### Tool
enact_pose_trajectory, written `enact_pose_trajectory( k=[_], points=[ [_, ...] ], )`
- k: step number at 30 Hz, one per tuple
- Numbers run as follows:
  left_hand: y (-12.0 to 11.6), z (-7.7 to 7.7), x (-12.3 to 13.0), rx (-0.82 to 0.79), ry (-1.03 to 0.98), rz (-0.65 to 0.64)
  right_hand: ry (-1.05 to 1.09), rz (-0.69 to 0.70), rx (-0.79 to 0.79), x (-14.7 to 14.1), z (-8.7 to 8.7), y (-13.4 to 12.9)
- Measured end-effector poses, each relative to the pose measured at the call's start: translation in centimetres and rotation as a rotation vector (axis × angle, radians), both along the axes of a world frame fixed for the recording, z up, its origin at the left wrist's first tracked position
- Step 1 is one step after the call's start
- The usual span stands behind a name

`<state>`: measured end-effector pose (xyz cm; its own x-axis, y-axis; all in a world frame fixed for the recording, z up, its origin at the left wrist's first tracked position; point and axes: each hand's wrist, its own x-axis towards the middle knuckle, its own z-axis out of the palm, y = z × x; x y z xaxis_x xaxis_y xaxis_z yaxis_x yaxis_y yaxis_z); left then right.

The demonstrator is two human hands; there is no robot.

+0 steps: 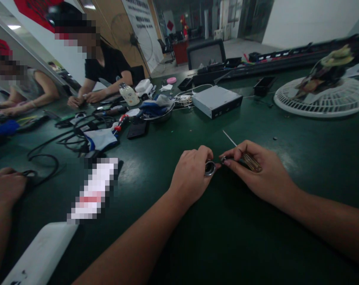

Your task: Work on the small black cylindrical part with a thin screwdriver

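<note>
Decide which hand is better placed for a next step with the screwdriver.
Right hand, probably: it grips the screwdriver, though it also pinches a small part. The left hand holds a round metal part.

round piece in the left hand: round piece (210, 168) at the left hand (189, 174) shows me a silver rim, dark middle.
screwdriver (252, 162) in the right hand (261, 168): i make out a silvery shaft, brown handle striped lengthwise.
table (194, 229) under both grips: dark green, pale sheen in patches.
drive case (216, 99) beyond the grip: light grey top, black front.
fan grille (286, 106), beyond and right of the grip: white, spoked pattern.
pouch (101, 138) left of the grip: white, blue edging.
bottle (129, 94), farther beyond and left: cream, markings too small for me to read.
round lid (171, 80) past the drive case: pink.
co-worker's shirt (116, 63), far left beyond the grip: black.
</note>
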<state>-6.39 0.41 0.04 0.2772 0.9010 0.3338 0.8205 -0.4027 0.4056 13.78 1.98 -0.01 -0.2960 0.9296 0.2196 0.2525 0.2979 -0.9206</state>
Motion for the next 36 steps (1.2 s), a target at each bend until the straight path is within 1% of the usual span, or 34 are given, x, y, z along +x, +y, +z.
enact_pose_trajectory(
  k=[4,7,10,13,19,23,28,31,36],
  points=[
    [0.06,-0.46,-0.25,0.003,-0.01,0.076,0.043,0.048,0.028,-0.02,0.15,-0.42],
    [0.1,-0.52,-0.37,0.005,-0.001,0.082,0.054,0.068,0.048,-0.05,0.2,-0.57],
    [0.03,-0.38,-0.33,-0.006,0.003,0.064,0.041,0.058,0.054,-0.08,0.21,-0.55],
    [-0.11,-0.24,-0.23,-0.012,0.015,0.031,0.045,0.05,0.046,-0.08,0.03,-0.42],
    [-0.21,0.0,-0.15,0.028,-0.021,-0.087,0.076,0.014,0.046,0.0,-0.44,-0.28],
    [-0.13,0.09,-0.1,0.025,-0.024,-0.119,0.053,-0.027,0.059,0.01,0.03,-0.51],
    [0.02,0.01,-0.14,0.004,-0.01,-0.171,-0.004,-0.034,0.074,-0.06,0.41,-0.66],
    [0.12,-0.08,-0.26,-0.003,0.014,-0.201,0.0,-0.031,0.079,-0.04,0.3,-0.53],
    [0.33,-0.21,-0.47,0.007,0.095,-0.258,-0.061,-0.035,0.054,-0.01,0.08,-0.18]
  ],
)
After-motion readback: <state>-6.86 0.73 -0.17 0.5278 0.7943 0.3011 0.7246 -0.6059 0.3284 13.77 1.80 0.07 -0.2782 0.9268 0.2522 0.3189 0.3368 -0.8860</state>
